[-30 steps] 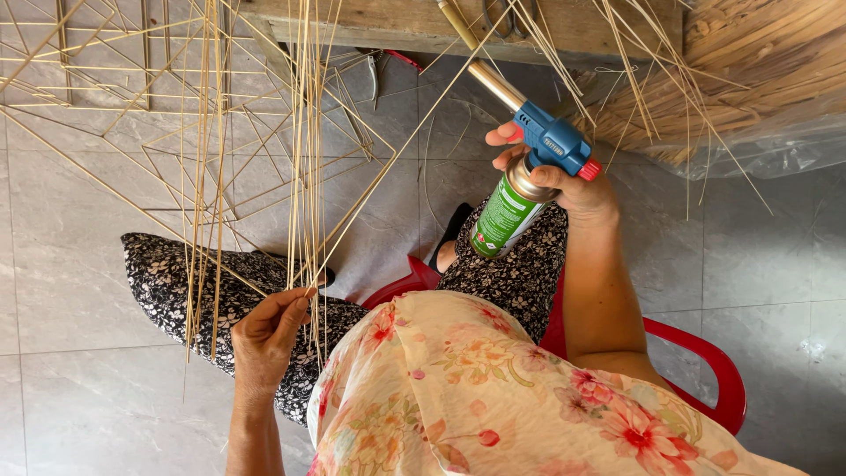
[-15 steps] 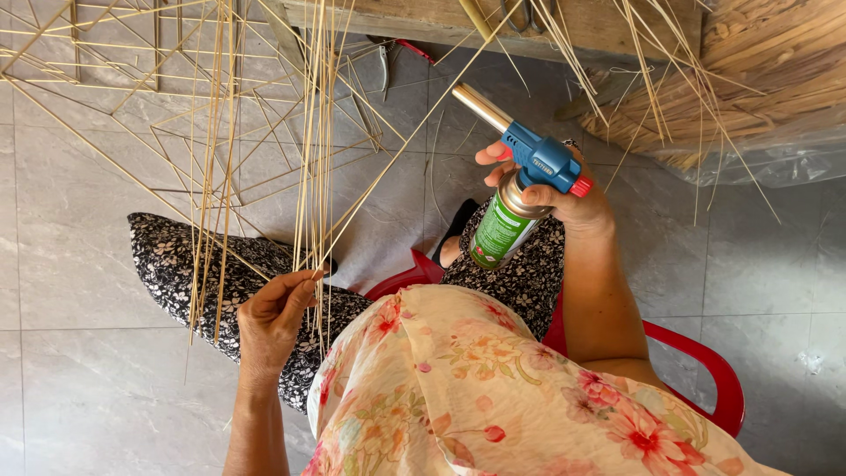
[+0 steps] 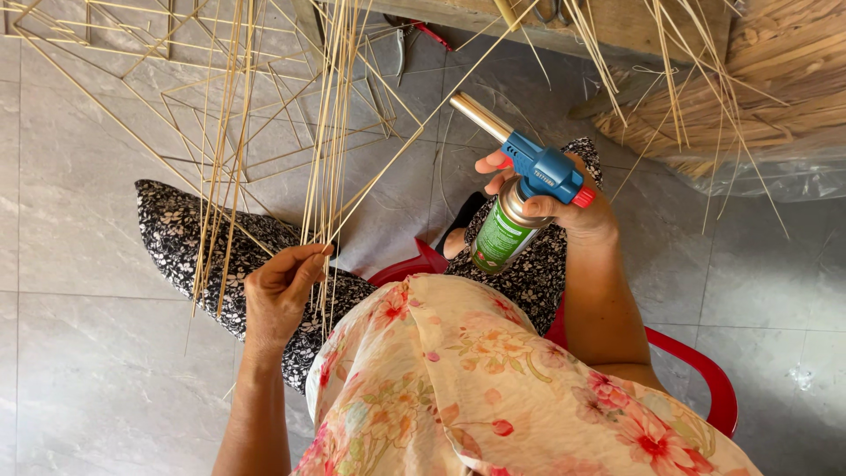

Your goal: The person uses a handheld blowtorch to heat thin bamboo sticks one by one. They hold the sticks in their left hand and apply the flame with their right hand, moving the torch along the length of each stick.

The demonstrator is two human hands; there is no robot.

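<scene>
Grey tiled floor (image 3: 79,353), a red plastic chair (image 3: 705,379), a wooden bench edge (image 3: 617,31), pliers (image 3: 401,48), and bundled straw (image 3: 775,97) in clear plastic.

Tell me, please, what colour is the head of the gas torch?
Blue, with a small red knob, on the green-labelled gas torch in the right hand; head view.

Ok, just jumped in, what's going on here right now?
A seated person pinches a bundle of thin bamboo sticks with the left hand. The right hand grips a blue-headed gas torch on a green canister, nozzle aimed up-left toward the sticks. No flame is visible. More strips lie heaped at the upper right.
</scene>
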